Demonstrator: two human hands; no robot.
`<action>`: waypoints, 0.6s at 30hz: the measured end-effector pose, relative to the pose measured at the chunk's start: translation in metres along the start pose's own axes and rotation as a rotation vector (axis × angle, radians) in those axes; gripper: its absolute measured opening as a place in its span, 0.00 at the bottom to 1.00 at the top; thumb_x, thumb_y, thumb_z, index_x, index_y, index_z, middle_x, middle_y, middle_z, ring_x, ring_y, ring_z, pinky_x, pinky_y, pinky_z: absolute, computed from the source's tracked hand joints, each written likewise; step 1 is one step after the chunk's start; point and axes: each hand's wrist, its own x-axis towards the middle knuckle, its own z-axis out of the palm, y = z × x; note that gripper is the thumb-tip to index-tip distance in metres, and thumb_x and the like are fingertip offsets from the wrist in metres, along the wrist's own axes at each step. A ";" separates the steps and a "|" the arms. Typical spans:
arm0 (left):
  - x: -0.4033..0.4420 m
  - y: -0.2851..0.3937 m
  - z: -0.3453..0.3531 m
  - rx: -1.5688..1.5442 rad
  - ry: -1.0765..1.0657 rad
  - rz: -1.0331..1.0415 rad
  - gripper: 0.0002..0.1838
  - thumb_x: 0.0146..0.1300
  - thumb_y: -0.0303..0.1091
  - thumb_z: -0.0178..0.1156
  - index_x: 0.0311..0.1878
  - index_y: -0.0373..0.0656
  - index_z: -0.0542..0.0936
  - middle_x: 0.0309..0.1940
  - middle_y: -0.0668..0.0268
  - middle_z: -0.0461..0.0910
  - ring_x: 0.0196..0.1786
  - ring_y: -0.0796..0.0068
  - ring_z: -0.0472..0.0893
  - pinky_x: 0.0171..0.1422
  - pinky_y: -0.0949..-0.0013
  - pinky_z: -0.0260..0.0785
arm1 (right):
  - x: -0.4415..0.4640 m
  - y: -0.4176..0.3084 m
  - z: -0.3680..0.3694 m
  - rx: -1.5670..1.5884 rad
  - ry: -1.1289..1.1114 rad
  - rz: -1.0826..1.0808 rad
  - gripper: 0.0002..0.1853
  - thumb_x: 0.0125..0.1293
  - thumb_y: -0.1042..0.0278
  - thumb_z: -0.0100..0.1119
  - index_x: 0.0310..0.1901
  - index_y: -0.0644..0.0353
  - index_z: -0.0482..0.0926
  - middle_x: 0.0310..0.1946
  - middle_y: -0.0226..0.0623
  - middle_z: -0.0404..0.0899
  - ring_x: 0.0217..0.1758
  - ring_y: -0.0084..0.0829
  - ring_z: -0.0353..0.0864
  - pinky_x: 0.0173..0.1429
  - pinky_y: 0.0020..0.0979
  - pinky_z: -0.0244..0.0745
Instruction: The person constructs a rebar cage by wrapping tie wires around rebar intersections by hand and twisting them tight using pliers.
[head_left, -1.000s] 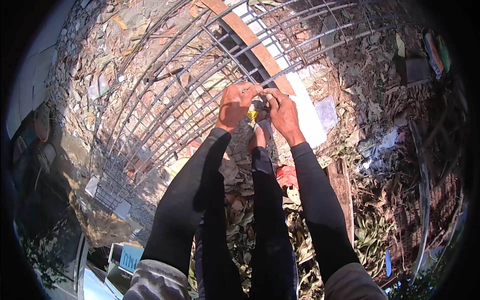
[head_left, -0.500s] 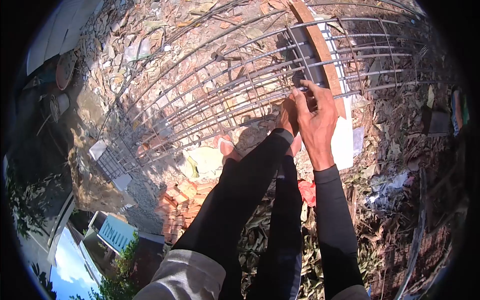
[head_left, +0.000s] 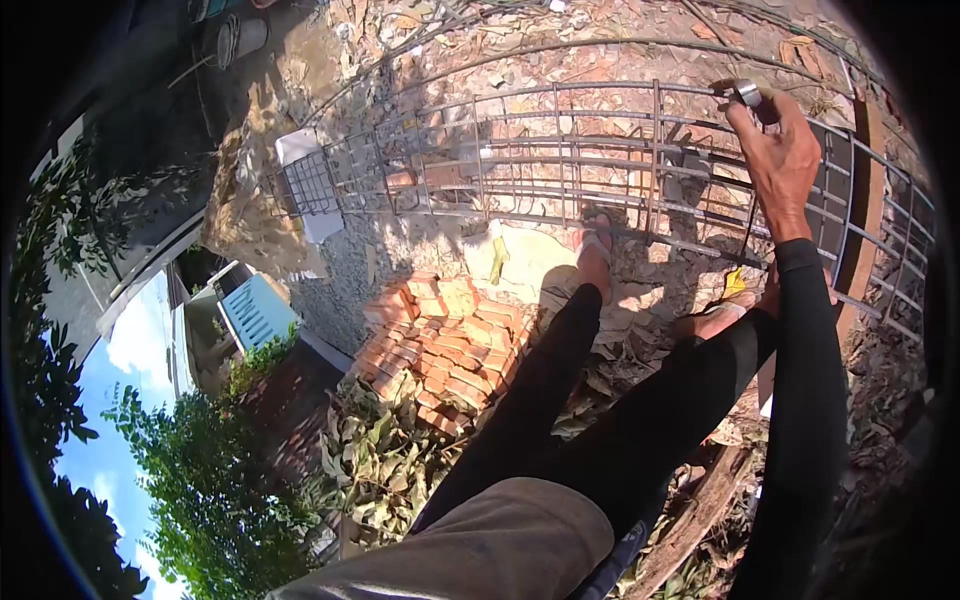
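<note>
My right hand (head_left: 780, 160) is at the upper right, over the top bars of a long rebar cage (head_left: 560, 150). Its fingers are curled around a small, shiny, rounded metal piece (head_left: 747, 93), whose kind I cannot make out. My left hand (head_left: 770, 292) is mostly hidden behind my right forearm, close to the lower bars; its fingers do not show. The cage of long rods and thin crosswise ties runs from the left to the right edge. A brown wooden beam (head_left: 866, 190) and a dark flat board (head_left: 832, 180) lie by the cage near my right hand.
Stacked orange bricks (head_left: 450, 345) stand left of my legs, with dry leaves (head_left: 380, 460) around them. A yellow leaf (head_left: 735, 282) lies near my foot (head_left: 595, 250). Loose long rods (head_left: 600, 43) lie beyond the cage. A weathered plank (head_left: 695, 520) is at lower right.
The view has swung left, so the cage and beam appear farther right. My right hand has moved away from my left, up to the cage's far side, and the shiny metal piece now shows.
</note>
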 end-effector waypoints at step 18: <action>0.009 0.005 -0.020 -0.002 -0.094 -0.052 0.20 0.61 0.50 0.73 0.41 0.40 0.92 0.29 0.56 0.89 0.32 0.64 0.85 0.44 0.59 0.76 | -0.179 -0.016 -0.259 0.674 0.062 1.213 0.26 0.76 0.65 0.61 0.72 0.61 0.74 0.34 0.29 0.83 0.37 0.17 0.79 0.42 0.21 0.74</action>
